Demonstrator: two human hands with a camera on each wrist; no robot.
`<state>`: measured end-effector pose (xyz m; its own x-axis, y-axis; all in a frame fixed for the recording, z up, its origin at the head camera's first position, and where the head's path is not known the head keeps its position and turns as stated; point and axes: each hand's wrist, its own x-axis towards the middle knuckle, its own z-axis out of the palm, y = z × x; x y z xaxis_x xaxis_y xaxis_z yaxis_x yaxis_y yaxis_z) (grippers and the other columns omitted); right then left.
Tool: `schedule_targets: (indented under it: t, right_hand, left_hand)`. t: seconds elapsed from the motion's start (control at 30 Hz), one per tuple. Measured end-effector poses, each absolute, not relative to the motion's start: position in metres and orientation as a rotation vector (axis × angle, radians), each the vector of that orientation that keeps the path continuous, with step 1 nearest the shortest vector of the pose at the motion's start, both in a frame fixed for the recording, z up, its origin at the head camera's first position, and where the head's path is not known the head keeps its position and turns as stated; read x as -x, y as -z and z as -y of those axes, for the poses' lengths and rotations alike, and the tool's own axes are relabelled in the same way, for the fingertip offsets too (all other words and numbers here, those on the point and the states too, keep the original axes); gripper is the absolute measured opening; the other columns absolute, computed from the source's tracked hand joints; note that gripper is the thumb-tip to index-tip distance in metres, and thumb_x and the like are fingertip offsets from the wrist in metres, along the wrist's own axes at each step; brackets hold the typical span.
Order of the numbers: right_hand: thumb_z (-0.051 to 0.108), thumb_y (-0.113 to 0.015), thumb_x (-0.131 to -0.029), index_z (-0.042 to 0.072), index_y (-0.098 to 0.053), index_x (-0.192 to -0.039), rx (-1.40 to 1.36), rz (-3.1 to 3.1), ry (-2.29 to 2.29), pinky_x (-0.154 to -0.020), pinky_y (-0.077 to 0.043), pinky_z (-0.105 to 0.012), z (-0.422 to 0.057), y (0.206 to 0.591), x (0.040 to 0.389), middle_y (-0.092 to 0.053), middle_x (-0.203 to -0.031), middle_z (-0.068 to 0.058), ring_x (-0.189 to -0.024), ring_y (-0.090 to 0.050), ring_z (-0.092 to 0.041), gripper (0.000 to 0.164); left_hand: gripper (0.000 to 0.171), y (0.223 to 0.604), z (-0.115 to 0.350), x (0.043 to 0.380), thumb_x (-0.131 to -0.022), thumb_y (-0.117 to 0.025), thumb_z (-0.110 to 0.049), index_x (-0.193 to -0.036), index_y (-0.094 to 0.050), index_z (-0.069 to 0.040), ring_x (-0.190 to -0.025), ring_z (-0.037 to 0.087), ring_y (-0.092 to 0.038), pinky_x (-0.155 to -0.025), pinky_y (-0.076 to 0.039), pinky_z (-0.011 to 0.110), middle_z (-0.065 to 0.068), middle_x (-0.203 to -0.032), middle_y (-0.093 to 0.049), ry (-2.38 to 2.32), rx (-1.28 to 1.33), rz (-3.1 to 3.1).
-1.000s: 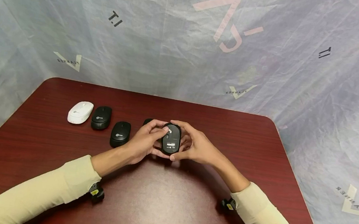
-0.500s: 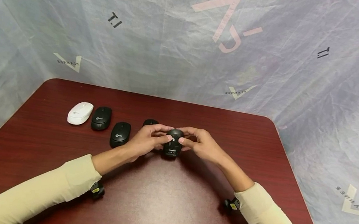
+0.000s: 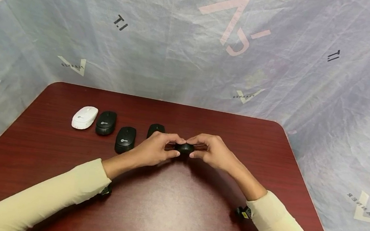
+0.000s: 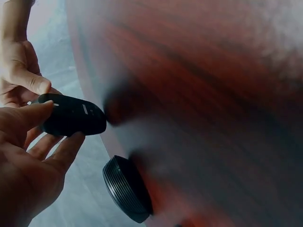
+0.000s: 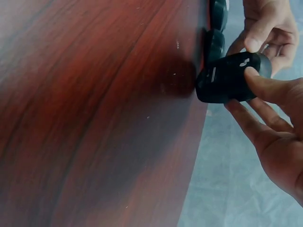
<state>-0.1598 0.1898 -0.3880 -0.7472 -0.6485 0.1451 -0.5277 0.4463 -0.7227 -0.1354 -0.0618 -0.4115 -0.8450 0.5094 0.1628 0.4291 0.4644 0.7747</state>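
Observation:
Both hands pinch one black computer mouse near the middle of the table. My left hand has thumb and fingers on its left side, and my right hand grips the right side. From the head it shows nearly end-on. In the left wrist view, the underside of the mouse bears a small pale label. The right wrist view also shows that label on the mouse. Whether its lower end touches the table cannot be told. Just behind my left hand lies another black mouse, partly hidden.
On the left of the dark red table lie a white mouse, a black mouse and a nearer black mouse. A grey printed sheet hangs behind and around the table.
The held mouse has tipped from underside facing the head camera to nearly end-on. Both hands have shifted slightly right with it. The other mice have stayed in place.

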Motion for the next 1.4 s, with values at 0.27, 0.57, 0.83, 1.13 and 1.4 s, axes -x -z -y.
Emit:
schedule_targets:
  t: [0.27,0.57,0.83,1.13,1.4]
  right_hand:
    - [-0.004,-0.092,-0.072,0.007,-0.081,-0.099,1.132,-2.625,1.092,-0.084,-0.067,-0.028,-0.198,0.396,0.155,-0.077,-0.111,-0.007,-0.106,-0.075,-0.023,0.031]
    - [0.001,-0.092,-0.074,0.011,-0.084,-0.102,1.205,-2.734,0.967,-0.085,-0.067,-0.029,-0.194,0.406,0.151,-0.078,-0.112,-0.008,-0.113,-0.074,-0.023,0.031]
    - [0.001,-0.091,-0.075,0.012,-0.083,-0.108,1.217,-2.798,0.866,-0.086,-0.067,-0.032,-0.191,0.411,0.157,-0.077,-0.114,-0.009,-0.116,-0.072,-0.025,0.036]
    - [0.001,-0.091,-0.076,0.012,-0.083,-0.105,1.126,-2.813,0.886,-0.090,-0.067,-0.035,-0.189,0.416,0.171,-0.077,-0.114,-0.006,-0.120,-0.071,-0.024,0.032]
    - [0.001,-0.092,-0.075,0.012,-0.084,-0.105,1.116,-2.820,0.913,-0.088,-0.067,-0.036,-0.188,0.419,0.182,-0.077,-0.115,-0.009,-0.118,-0.070,-0.026,0.033]
  left_hand:
    - [0.029,0.417,0.047,0.136,-0.087,-0.083,-0.005,-0.115,-0.076,-0.009,-0.126,0.025,-0.068,-0.105,-0.061,0.040,0.011,-0.133,-0.072,-1.169,-1.031,-2.701]
    - [0.034,0.424,0.043,0.142,-0.079,-0.088,0.000,-0.109,-0.078,-0.012,-0.119,0.024,-0.069,-0.096,-0.064,0.037,0.004,-0.115,-0.077,-1.083,-1.053,-2.773]
    - [0.037,0.428,0.039,0.151,-0.074,-0.089,0.005,-0.104,-0.076,-0.014,-0.118,0.024,-0.068,-0.095,-0.064,0.038,0.003,-0.114,-0.076,-1.067,-1.014,-2.791]
    - [0.036,0.429,0.037,0.164,-0.075,-0.089,0.004,-0.103,-0.074,-0.013,-0.120,0.027,-0.066,-0.096,-0.063,0.039,0.003,-0.117,-0.072,-1.040,-0.938,-2.791]
    - [0.034,0.428,0.035,0.174,-0.074,-0.090,0.004,-0.098,-0.073,-0.013,-0.122,0.028,-0.066,-0.095,-0.063,0.038,0.004,-0.116,-0.071,-1.010,-0.909,-2.800]
